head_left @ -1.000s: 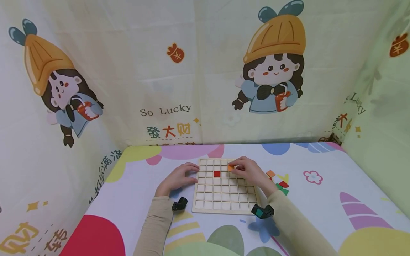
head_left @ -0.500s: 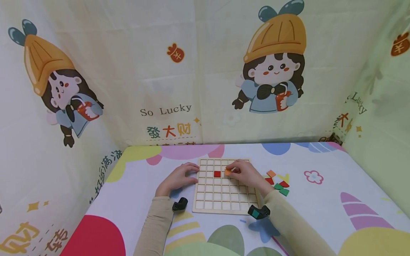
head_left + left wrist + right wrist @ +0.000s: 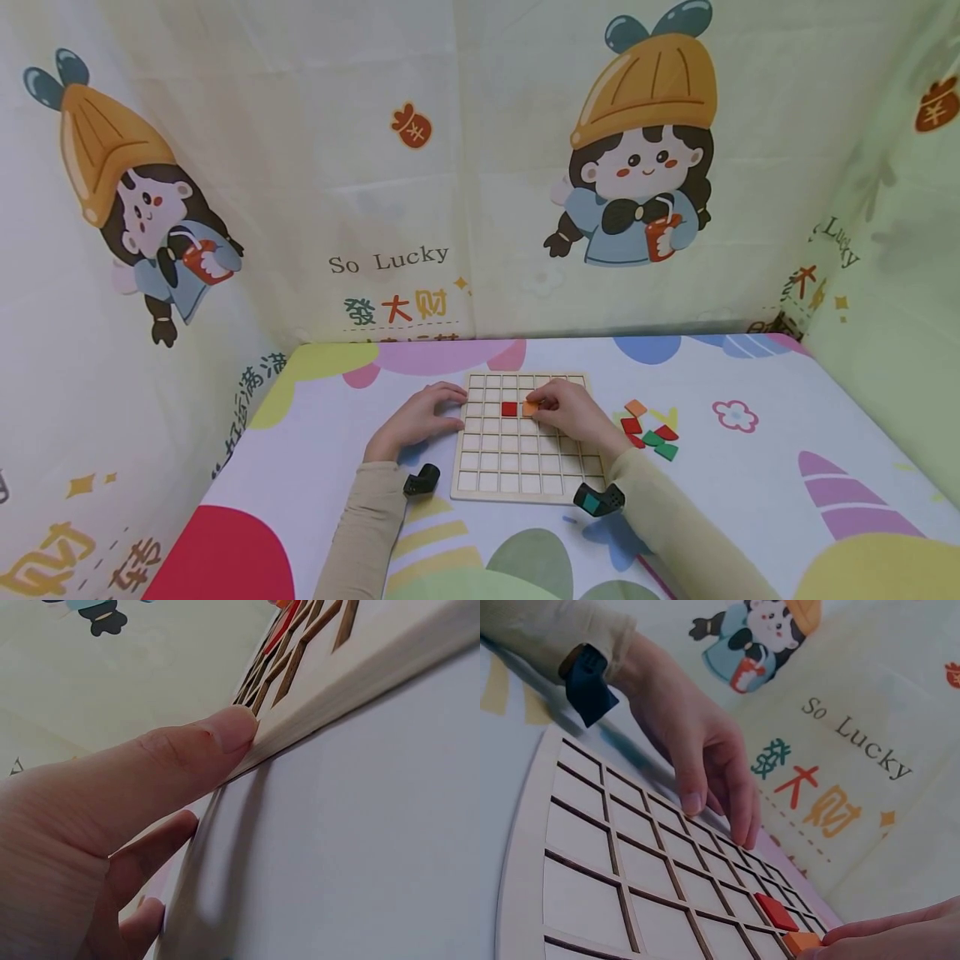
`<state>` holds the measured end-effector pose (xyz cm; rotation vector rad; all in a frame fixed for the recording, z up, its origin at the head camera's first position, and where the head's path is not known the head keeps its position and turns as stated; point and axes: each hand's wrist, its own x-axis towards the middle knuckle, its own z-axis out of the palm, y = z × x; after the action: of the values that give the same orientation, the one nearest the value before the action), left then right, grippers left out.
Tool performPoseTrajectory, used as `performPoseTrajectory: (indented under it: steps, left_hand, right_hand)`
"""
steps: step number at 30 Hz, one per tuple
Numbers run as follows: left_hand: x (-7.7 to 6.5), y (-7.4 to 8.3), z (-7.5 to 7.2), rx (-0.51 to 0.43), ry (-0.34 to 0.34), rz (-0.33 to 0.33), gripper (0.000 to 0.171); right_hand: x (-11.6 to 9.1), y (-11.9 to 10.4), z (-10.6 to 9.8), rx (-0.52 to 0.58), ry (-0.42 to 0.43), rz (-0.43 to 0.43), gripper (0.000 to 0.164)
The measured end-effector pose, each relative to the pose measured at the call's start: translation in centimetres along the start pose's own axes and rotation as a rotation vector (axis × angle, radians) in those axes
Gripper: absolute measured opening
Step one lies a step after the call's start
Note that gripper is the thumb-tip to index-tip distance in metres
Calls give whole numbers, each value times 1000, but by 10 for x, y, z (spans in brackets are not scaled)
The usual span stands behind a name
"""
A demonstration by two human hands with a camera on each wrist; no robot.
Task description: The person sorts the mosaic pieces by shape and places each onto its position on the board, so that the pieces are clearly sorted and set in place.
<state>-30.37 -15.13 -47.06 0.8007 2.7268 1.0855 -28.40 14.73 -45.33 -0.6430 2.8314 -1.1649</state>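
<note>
A wooden grid board (image 3: pixel 489 481) with square cells lies on the table. One red square tile (image 3: pixel 509 409) sits in a cell in its upper part. My right hand (image 3: pixel 573 410) pinches an orange square tile (image 3: pixel 529 409) at the cell just right of the red one. In the right wrist view, the orange tile (image 3: pixel 801 943) shows beside the fingertips; whether it lies fully in the cell, I cannot tell. My left hand (image 3: pixel 420 419) rests at the board's left edge, fingers relaxed. Its thumb (image 3: pixel 225 733) touches the wooden rim in the left wrist view.
Right of the board lie loose tiles: an orange one (image 3: pixel 635 408), red ones (image 3: pixel 631 426) and green ones (image 3: pixel 666 452), partly near the right forearm. A patterned cloth covers the table (image 3: pixel 750 467). Printed curtains (image 3: pixel 495 183) stand behind and at both sides.
My right hand has moved left and slightly toward me with the orange tile, from the upper right cells to beside the red tile. The left hand stays at the board's edge.
</note>
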Motion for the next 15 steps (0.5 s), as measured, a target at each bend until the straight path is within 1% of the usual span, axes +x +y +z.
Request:
performPoseTrajectory:
  steps: [7,12,15]
  left_hand:
    - [0,1,0,-9,3,7,40]
    - [0,2,0,-3,4,-3,40]
    - [-1,2,0,1,5,-9,40]
  right_hand:
    - [-1,-2,3,-10,8,5,27]
    - [-1,-2,3,-11,9,6,25]
    - [0,-3,3,-1,4,31,25]
